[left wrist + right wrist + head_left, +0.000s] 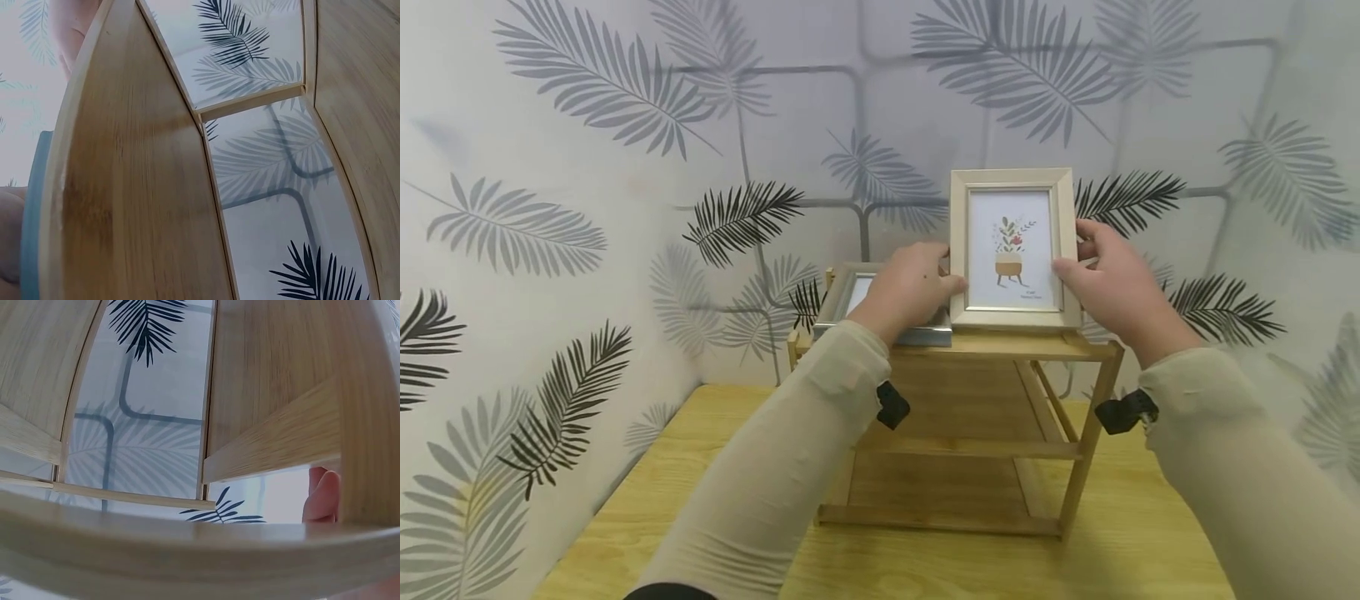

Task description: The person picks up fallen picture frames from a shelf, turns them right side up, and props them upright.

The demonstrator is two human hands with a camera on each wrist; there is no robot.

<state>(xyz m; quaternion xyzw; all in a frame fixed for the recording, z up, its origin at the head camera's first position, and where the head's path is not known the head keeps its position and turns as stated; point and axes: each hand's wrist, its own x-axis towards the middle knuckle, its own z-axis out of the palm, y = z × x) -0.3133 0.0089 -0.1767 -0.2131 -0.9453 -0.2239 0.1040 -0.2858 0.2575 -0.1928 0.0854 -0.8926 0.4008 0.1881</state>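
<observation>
A cream picture frame with a potted-plant print stands upright on the top of a wooden shelf rack. My right hand grips its right edge, thumb on the front and fingers partly behind. At the opposite edge, my left hand holds the frame's lower left side between thumb and fingers; part of that grip is hidden. Beneath the left hand, a silver-edged picture frame lies flat on the rack. In the right wrist view, fingertips show past a wooden rail.
The rack's middle shelf and lower shelf are below the hands. It stands on a yellow wood-grain table, close to a wall with leaf patterns. Dark wrist devices hang under both sleeves.
</observation>
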